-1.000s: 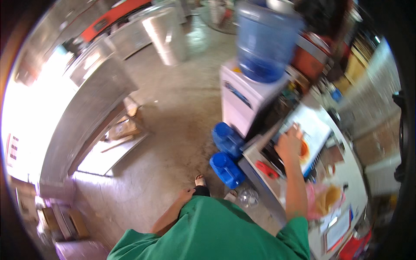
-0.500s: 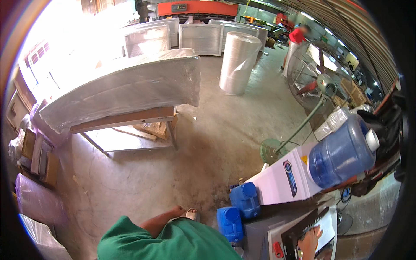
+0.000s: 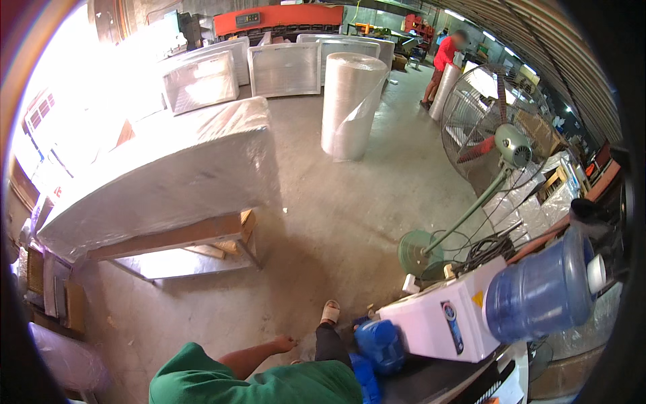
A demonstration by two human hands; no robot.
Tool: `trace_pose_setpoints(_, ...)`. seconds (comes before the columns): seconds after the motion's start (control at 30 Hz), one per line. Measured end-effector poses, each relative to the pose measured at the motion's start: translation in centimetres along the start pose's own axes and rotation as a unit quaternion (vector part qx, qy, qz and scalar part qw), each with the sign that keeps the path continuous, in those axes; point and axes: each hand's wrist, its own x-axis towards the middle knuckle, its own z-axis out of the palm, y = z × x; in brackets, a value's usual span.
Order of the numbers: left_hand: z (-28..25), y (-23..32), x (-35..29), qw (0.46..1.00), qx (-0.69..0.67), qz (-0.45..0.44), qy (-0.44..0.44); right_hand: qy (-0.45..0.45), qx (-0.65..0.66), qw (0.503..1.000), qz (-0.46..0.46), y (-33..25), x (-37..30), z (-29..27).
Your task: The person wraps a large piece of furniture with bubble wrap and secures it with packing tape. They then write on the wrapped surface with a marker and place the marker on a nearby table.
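Left hand [image 3: 284, 345] hung loose and empty beside my leg, nothing to hold near blue water jugs [image 3: 379, 342]; right hand out of view.

Head-worn fisheye, high over workshop floor [image 3: 350, 222]

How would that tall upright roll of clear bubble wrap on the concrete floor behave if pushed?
The tall upright roll of clear bubble wrap probably is light for its bulk. Standing on end on the concrete floor, it would likely tip rather than slide, then roll once down.
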Motion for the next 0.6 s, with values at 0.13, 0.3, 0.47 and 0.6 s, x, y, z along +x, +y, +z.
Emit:
trace_pose_setpoints(0.13, -3.0, 7.3, 6.0, 0.995, 0.066, 0.063, -0.035, -0.035, 0.019, 0.996, -0.083, -6.0, -1.6, 0.3)
trace_pose_setpoints(0.3, -13.4, 23.1, 6.4, 0.963, 0.137, 0.169, -0.161, -0.282, 0.411, 0.866, 0.05, -27.2, 11.3, 5.5)
trace_pose_setpoints(0.47, -23.0, 36.8, 8.7, 0.898, -0.06, 0.415, -0.137, -0.33, 0.568, 0.754, 0.002, -41.6, 26.1, 15.9)
trace_pose_setpoints(0.6, -34.4, 46.1, 4.4, 0.889, -0.167, 0.383, -0.187, -0.272, 0.666, 0.68, -0.145, -54.3, 39.4, 19.5)
